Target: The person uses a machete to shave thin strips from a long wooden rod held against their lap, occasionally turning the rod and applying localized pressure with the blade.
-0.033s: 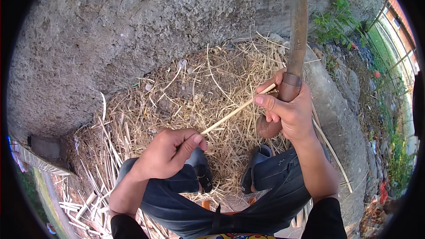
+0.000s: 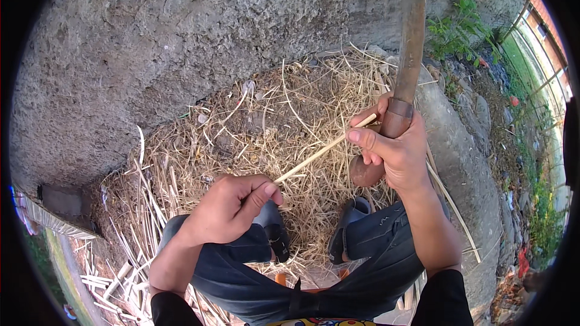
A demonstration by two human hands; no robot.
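Note:
A thin, pale bamboo stick (image 2: 320,152) slants up to the right between my hands. My left hand (image 2: 232,206) is closed round its lower end, thumb pressed on top. With my right hand (image 2: 393,151) I grip the brown wooden handle (image 2: 396,122) of a large knife, while thumb and fingertips also pinch the stick's upper end. The long, slightly curved blade (image 2: 412,36) points away from me, past the top of the picture. The rounded end of the handle shows below my right fingers.
Bamboo shavings (image 2: 302,205) cover the ground around my feet. A rough grey wall (image 2: 211,30) rises ahead, and a stone ledge (image 2: 471,199) runs along the right. Cut bamboo strips (image 2: 115,284) lie at lower left. A green plant (image 2: 462,27) grows at upper right.
The knife blade has tipped very slightly to the right. Both hands and the bamboo stick stay almost where they were.

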